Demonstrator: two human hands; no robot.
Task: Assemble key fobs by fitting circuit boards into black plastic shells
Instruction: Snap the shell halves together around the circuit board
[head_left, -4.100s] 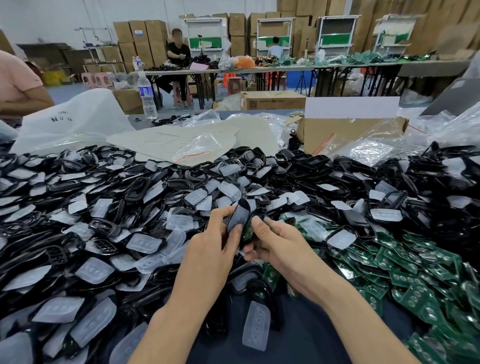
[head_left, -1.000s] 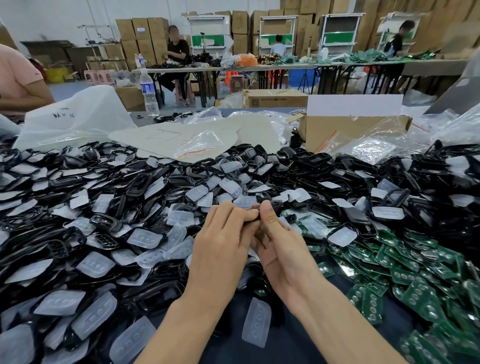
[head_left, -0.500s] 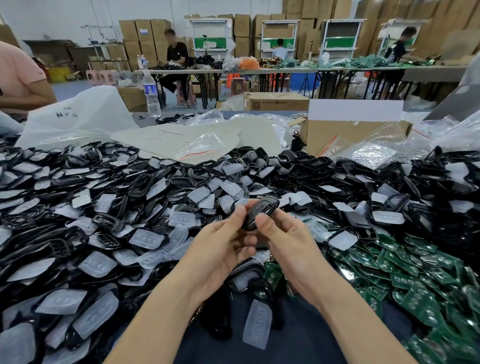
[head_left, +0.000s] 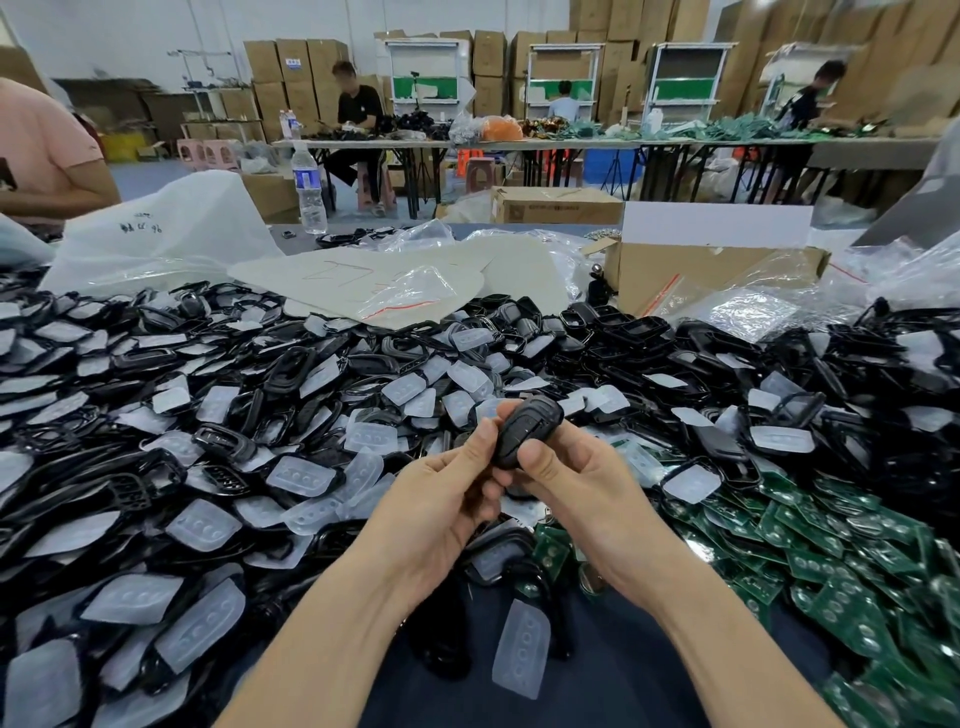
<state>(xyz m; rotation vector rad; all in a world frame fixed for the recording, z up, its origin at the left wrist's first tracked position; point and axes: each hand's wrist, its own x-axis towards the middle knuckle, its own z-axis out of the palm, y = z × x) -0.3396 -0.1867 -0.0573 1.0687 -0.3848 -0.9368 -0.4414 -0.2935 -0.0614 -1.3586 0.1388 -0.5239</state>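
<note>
— Two hands on one piece in the head view, was that it?

— Yes. The left hand (head_left: 441, 501) gripped the black key fob (head_left: 525, 428) along its left edge, thumb up against it and fingers curled under. The right hand (head_left: 574, 480) pinched its near end with the thumb, and a fingertip showed over the far end. The fob was held in the air above the worktop (head_left: 597, 686), close in front of the person.

— Was the case closed?

— It looked closed: smooth dark face up, no green at the seam. I judged the step to be the last squeeze or check of one fob with the board already in, though the inside was hidden.

— And what did the next move call for?

— Probably setting that fob aside, then picking fresh parts. That meant a green circuit board (head_left: 826, 566) from the heap on the right and a black shell (head_left: 283, 371) from the pile on the left. It perhaps also meant one of the translucent button pads (head_left: 306, 475) scattered among the shells. Where finished fobs went I could not tell; the cardboard box (head_left: 717, 275) beyond the pile was only a guess.
</note>
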